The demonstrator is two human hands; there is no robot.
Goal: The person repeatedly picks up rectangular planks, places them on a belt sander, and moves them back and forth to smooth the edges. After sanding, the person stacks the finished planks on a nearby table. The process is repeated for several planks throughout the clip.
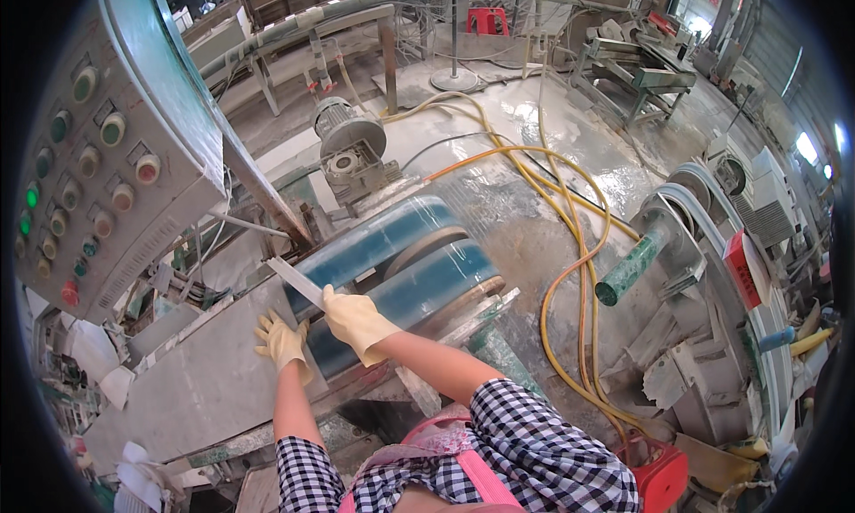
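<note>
A pale, narrow flat strip slants across the end of a machine with two blue-green belts. My right hand, in a cream rubber glove, is closed around the near end of the strip, just above the front belt. In a matching glove, my left hand lies on a grey flat plate beside the belts, with its fingers spread. Its thumb side is close to the belt's end. I cannot tell what the strip is made of.
A control panel with several round buttons leans in at the left. Behind the belts sits a grey motor. Yellow hoses loop over the wet floor on the right, near a green pipe. A red stool stands at lower right.
</note>
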